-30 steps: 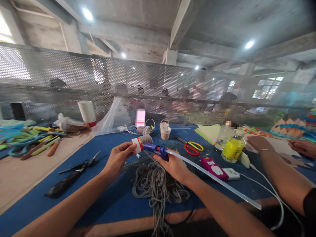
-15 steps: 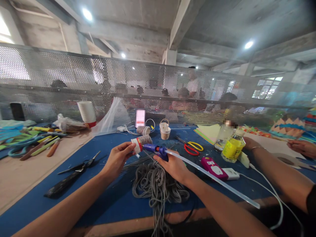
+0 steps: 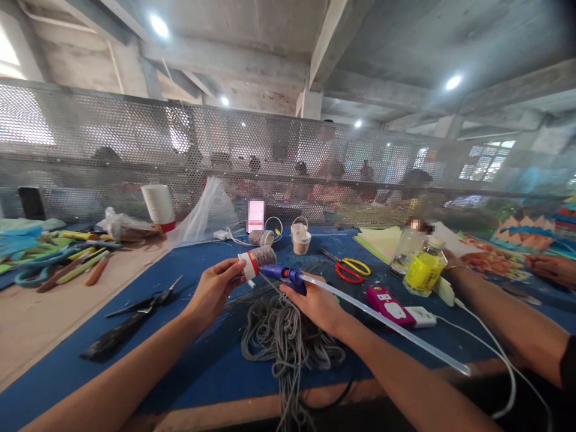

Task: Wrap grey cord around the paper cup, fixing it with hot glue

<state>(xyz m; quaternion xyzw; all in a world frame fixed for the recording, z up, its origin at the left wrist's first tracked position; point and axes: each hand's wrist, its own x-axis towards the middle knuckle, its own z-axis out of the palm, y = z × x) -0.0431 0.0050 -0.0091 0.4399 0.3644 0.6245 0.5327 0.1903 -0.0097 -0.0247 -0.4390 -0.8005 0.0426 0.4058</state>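
My left hand (image 3: 216, 287) is closed around a white paper cup with a red band (image 3: 248, 265), which lies on its side in the air. Grey cord (image 3: 266, 257) is wound round the cup's far part. My right hand (image 3: 321, 303) grips a blue glue gun (image 3: 290, 275), its nozzle close to the wound cord; whether they touch I cannot tell. A long clear glue stick (image 3: 387, 319) juts from the gun's back over my right forearm. A strand runs down from near the cup towards a loose heap of grey cord (image 3: 292, 342) below my hands.
Black-handled snips (image 3: 130, 321) lie left, red-and-yellow scissors (image 3: 351, 269) right. Behind stand a small bucket (image 3: 300, 239), a phone (image 3: 256, 215) and stacked paper cups (image 3: 158, 205). A yellow-labelled bottle (image 3: 425, 270) and a magenta device (image 3: 390, 306) are near a co-worker's arm (image 3: 499, 306).
The glue gun and its stick have shifted slightly; my hands keep their holds. At right, a co-worker's pale sheet has moved back, uncovering orange-red pieces.
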